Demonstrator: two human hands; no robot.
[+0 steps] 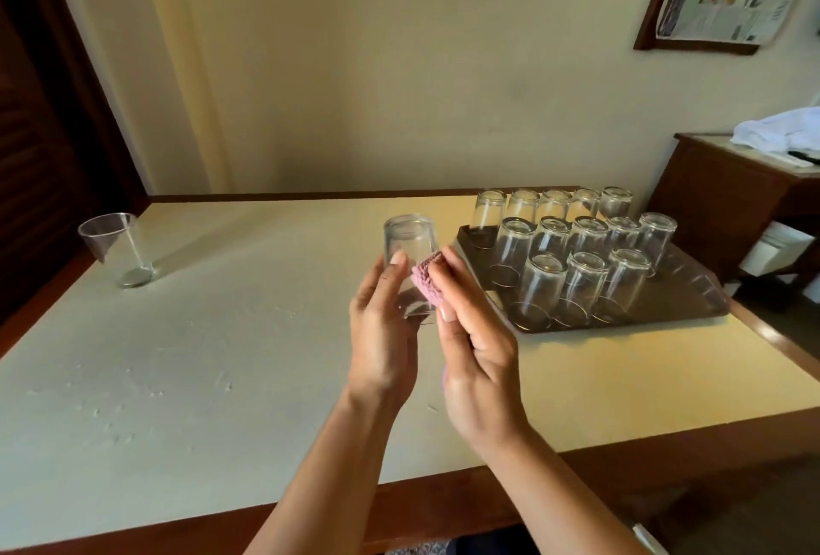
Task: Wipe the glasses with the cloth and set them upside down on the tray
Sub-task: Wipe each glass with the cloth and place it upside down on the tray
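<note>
So this is mid-wipe. The person's left hand (381,324) has its grip wrapped around a clear glass (409,261), held base-up in the air over the worktop (222,332), just left of the tray (692,306). The right hand (475,346) is pinching a folded pink cloth (427,279) and pressing it against the glass's side, so both grips are busy, neither one loose.

The tray's already pretty full: three rows of upturned glasses (585,270), thirteen as far as I can count. One more glass, the upright one (117,250), sits way off at the far left edge of the worktop, looks untouched.

My guess at what's next: finish the rubdown, then carry the held glass over and set it rim-down in the front row's open spot. It's tight there, so it'd need a careful lowering to avoid clinking neighbours. Then the lone one on the left.
</note>
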